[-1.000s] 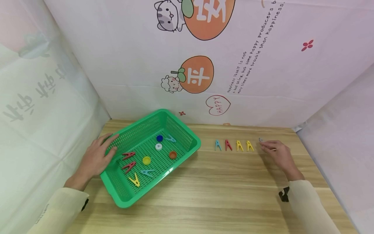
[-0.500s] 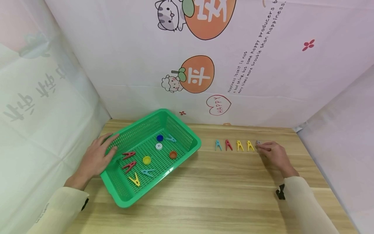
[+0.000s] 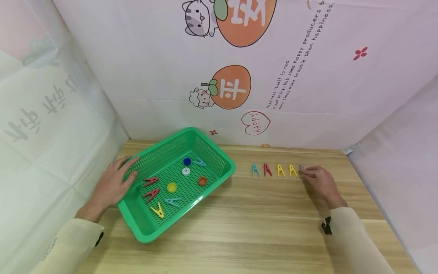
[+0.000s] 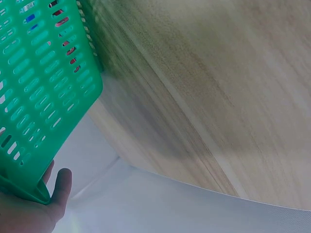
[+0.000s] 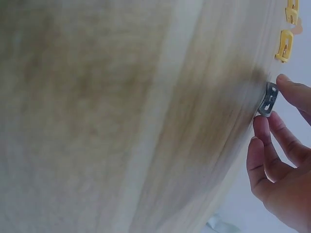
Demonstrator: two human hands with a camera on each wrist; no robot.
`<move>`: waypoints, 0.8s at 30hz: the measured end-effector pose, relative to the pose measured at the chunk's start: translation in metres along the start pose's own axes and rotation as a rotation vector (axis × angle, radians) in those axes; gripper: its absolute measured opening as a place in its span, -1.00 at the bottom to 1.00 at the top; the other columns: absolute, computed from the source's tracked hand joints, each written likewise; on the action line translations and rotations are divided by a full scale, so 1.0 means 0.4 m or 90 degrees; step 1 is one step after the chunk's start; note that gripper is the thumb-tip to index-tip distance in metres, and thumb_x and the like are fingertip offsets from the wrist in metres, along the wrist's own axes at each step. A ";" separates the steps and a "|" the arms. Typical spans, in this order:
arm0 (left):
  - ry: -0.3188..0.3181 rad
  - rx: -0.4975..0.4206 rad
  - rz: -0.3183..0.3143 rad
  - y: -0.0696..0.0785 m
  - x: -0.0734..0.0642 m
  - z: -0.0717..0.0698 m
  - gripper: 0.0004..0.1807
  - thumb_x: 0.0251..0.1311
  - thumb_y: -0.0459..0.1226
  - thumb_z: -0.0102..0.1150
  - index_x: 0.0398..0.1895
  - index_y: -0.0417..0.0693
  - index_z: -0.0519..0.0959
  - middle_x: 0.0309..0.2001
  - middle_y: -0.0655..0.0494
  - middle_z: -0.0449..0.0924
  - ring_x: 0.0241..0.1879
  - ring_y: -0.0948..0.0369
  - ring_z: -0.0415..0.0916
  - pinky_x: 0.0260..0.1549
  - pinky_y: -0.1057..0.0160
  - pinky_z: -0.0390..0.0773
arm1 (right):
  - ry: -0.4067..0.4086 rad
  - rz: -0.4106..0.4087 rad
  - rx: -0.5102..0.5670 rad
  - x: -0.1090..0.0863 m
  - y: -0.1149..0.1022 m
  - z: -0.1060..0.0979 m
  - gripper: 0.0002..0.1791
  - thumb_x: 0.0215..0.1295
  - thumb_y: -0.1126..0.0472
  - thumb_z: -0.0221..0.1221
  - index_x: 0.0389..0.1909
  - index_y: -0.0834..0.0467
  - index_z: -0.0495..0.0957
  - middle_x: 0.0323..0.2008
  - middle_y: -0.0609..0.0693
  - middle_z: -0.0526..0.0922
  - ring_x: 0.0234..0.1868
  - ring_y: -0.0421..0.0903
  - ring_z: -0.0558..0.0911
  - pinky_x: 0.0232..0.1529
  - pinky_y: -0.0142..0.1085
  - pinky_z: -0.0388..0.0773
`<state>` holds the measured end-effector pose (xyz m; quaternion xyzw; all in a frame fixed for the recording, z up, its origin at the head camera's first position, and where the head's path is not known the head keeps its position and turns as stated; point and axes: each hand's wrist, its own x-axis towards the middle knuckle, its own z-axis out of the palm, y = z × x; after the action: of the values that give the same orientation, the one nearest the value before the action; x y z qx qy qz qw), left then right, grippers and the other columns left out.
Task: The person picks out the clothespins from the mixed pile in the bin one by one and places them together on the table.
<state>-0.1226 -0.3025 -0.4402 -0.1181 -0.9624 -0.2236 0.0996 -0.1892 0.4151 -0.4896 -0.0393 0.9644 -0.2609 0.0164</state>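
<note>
My left hand [image 3: 113, 184] holds the left rim of a green plastic basket [image 3: 195, 205]; the left wrist view shows the rim in the hand. In the basket lie red clothespins [image 3: 151, 195], blue clothespins [image 3: 172, 202], a yellow clothespin [image 3: 157, 210] and several round bottle caps, including a yellow cap [image 3: 172, 187]. My right hand [image 3: 319, 180] pinches a grey clothespin [image 5: 268, 99] between thumb and fingers, at the right end of a row. That row holds a blue clothespin [image 3: 255, 170], a red clothespin [image 3: 267, 169] and two yellow clothespins [image 3: 280, 170].
The wooden table [image 3: 253, 224] meets a printed cloth wall [image 3: 308, 125] at the back. White cloth also hangs at the left [image 3: 68, 125] and right sides. The clothespin row lies near the back edge, right of the basket.
My right hand has moved slightly left with the grey clothespin, closer to the yellow one at the row's end. The left hand and basket stay in place.
</note>
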 end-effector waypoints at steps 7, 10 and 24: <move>-0.001 0.005 0.002 -0.002 0.000 0.005 -0.43 0.65 -0.19 0.06 0.64 -0.10 0.37 0.58 -0.36 0.27 0.44 -0.43 0.30 0.26 -0.56 0.37 | 0.001 0.001 -0.002 -0.006 0.003 0.003 -0.59 0.63 0.13 0.26 0.32 0.28 0.66 0.40 0.53 0.46 0.27 0.49 0.64 0.24 0.44 0.55; 0.002 0.006 0.004 -0.003 0.000 0.005 -0.43 0.65 -0.19 0.06 0.63 -0.10 0.37 0.58 -0.36 0.28 0.43 -0.42 0.31 0.25 -0.56 0.38 | 0.011 -0.004 -0.005 -0.010 0.005 0.002 -0.58 0.63 0.12 0.26 0.33 0.27 0.66 0.39 0.54 0.47 0.26 0.50 0.64 0.25 0.45 0.54; 0.004 0.005 0.000 -0.003 0.001 0.002 -0.43 0.67 -0.17 0.04 0.64 -0.09 0.36 0.59 -0.34 0.27 0.45 -0.44 0.29 0.24 -0.58 0.36 | 0.158 -0.085 0.062 -0.032 0.010 0.000 -0.63 0.53 0.21 0.37 0.25 0.27 0.73 0.20 0.38 0.71 -0.11 -0.52 0.68 -0.11 -0.67 0.61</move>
<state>-0.1232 -0.3031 -0.4412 -0.1169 -0.9630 -0.2200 0.1028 -0.1766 0.4195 -0.4912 -0.0700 0.9406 -0.3105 -0.1180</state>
